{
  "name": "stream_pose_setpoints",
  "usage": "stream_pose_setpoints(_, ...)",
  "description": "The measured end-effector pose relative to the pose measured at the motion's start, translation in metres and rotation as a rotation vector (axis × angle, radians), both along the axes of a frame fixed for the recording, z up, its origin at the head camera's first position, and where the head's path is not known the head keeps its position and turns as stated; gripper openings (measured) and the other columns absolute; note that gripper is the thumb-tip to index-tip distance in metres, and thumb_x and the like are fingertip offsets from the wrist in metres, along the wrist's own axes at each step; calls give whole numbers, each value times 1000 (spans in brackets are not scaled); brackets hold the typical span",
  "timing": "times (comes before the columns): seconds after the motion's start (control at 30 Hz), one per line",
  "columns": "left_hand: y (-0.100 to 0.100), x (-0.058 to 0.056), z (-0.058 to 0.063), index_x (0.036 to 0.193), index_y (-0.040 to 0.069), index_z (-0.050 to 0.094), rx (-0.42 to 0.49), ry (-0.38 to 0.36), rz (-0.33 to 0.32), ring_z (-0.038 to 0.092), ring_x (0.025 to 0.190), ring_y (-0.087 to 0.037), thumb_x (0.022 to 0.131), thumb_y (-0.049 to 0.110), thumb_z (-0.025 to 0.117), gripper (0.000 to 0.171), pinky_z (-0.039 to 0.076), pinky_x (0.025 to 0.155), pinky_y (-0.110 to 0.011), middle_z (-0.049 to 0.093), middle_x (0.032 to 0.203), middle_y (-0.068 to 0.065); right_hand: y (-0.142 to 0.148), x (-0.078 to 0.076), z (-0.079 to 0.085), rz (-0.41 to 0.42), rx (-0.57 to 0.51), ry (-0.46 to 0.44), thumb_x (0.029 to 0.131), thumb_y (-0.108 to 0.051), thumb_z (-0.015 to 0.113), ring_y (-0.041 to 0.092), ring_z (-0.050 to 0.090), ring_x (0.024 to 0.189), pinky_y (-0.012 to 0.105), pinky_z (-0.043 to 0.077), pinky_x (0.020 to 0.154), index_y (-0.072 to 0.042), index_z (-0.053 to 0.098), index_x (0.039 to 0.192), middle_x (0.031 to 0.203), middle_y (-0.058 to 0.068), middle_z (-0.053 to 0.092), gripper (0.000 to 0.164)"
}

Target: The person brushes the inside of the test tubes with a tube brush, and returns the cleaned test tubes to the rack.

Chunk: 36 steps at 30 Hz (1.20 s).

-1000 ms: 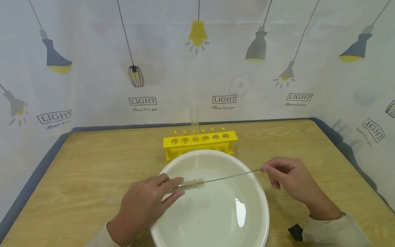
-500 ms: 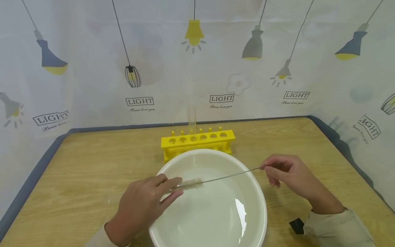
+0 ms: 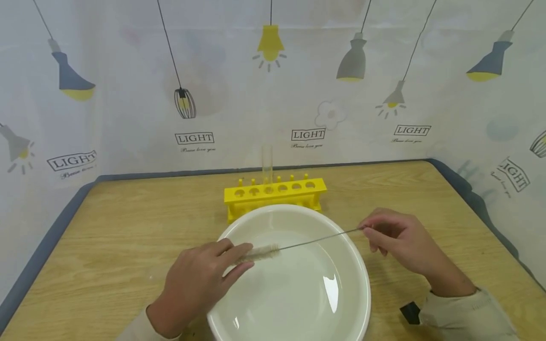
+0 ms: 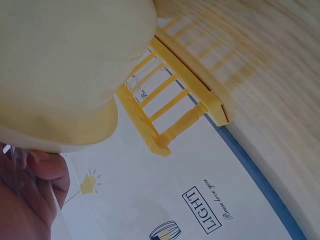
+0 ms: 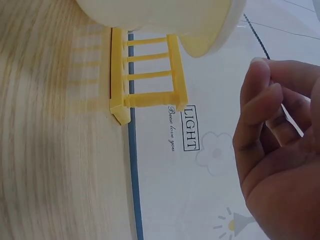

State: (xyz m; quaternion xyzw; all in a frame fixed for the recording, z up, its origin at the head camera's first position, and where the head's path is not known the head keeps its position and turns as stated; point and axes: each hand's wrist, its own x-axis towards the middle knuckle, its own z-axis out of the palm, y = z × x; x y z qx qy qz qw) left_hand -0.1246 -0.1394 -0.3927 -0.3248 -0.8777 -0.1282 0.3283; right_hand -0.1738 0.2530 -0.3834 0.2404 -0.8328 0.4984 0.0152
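Observation:
My left hand (image 3: 198, 277) is over the left rim of a white basin (image 3: 362, 279), gripping a clear test tube (image 4: 19, 157) that its fingers largely cover. Pale bristles of a test tube brush (image 3: 266, 252) lie at the tube's mouth; how far they sit inside is hard to tell. The brush's thin twisted wire slants up across the basin to my right hand (image 3: 398, 244). There the thumb and fingertips pinch the wire's end, beyond the basin's right rim. In the right wrist view the dark wire (image 5: 257, 37) runs into those fingertips.
Right behind the basin stands a yellow test tube rack (image 3: 275, 192), with one clear test tube (image 3: 267, 166) upright in it. A small black piece (image 3: 410, 312) is by the right sleeve. A printed curtain (image 3: 239, 94) borders the wooden table (image 3: 128, 213).
Both hands keep their hold on the tube and the brush wire. My right hand has risen very slightly; otherwise only the head view shifts a little.

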Motion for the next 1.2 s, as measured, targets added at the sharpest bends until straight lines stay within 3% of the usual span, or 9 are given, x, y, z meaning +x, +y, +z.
stream_pose_setpoints(0.17, 0, 0, 0, 106, 24, 75, 0, -14, 0, 41, 53, -1, 104, 52, 43, 43, 32, 43, -16, 59, 75, 10, -5, 2, 0, -11, 4, 56, 95, 2, 64, 14, 56, 59, 28, 46, 45, -8, 71, 104, 79, -3, 61, 15)
stream_pose_setpoints(0.27, 0, 1, 0, 106, 24, 75, -5, -25, 2, 41, 53, -1, 102, 50, 50, 36, 33, 44, -16, 59, 76, 10, -8, 3, 1, -16, 8, 76, 95, 2, 64, 15, 56, 59, 28, 46, 46, -10, 71, 103, 80, -2, 61, 16)
stream_pose_setpoints(0.47, -1, 2, 1, 107, 24, 75, -30, -73, 25, 41, 54, -1, 90, 42, 72, 25, 33, 45, -15, 60, 77, 10, -14, 10, 6, -42, -1, -14, 98, -3, 61, 16, 55, 56, 29, 47, 47, -9, 66, 98, 70, 1, 61, 7)
stream_pose_setpoints(0.53, -1, 1, 1, 107, 24, 75, -28, -69, 24, 41, 54, -1, 91, 43, 70, 25, 33, 44, -15, 60, 76, 9, -16, 12, 9, -62, -5, -56, 99, -5, 61, 17, 54, 56, 29, 48, 48, -8, 64, 96, 69, 1, 61, 5)
stream_pose_setpoints(0.77, -1, 0, 2, 105, 24, 75, -18, -29, 20, 42, 53, -2, 104, 53, 43, 44, 32, 43, -16, 60, 75, 9, -23, 16, 18, -127, 4, -237, 100, -15, 61, 20, 57, 60, 31, 51, 53, -2, 63, 94, 71, 3, 63, 15)
stream_pose_setpoints(0.87, 0, 0, 2, 104, 23, 75, -16, -9, 15, 42, 52, -3, 105, 53, 40, 46, 32, 43, -16, 59, 75, 8, -25, 17, 19, -109, -28, -302, 100, -15, 60, 20, 57, 60, 31, 50, 52, 0, 63, 94, 71, 3, 63, 17)
stream_pose_setpoints(1.2, 0, -2, -1, 103, 22, 77, 37, 92, -54, 48, 52, -6, 104, 50, 45, 43, 34, 42, -17, 63, 76, 6, -28, 19, 18, -7, -118, -383, 99, -9, 59, 17, 57, 61, 29, 48, 50, 9, 60, 94, 70, 0, 61, 19)
